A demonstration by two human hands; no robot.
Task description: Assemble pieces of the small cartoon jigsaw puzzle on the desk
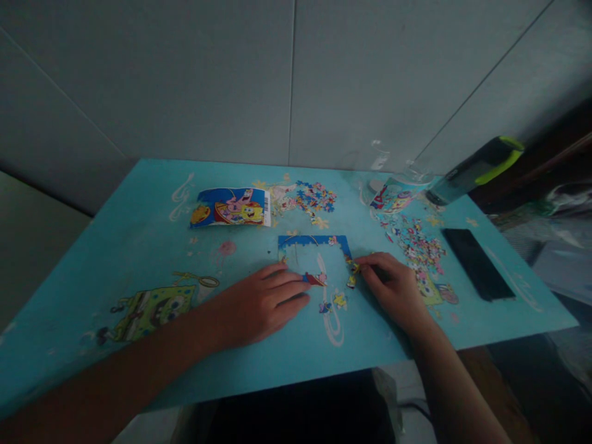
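A partly joined jigsaw puzzle border (pixel 314 240) lies on the light blue table, its blue top edge and parts of both sides in place. Over its left side rests my left hand (pixel 272 302), palm down with fingers stretched out, the fingertips beside a small joined red and pink section (pixel 316 279). At the lower end of the right side, my right hand (pixel 391 280) pinches a small yellowish puzzle piece (pixel 355 267). Just below it lies another joined bit (pixel 351 282). Loose pieces, one blue (pixel 325 307) and one yellow (pixel 340 300), lie inside the frame area.
A picture pouch (pixel 231 206) lies at the back left, near a heap of loose pieces (pixel 317 196). More pieces (pixel 419 243) spread at the right, beside a black phone (pixel 478 264). Behind them are a clear plastic container (pixel 400 191) and a dark bottle (pixel 476 169).
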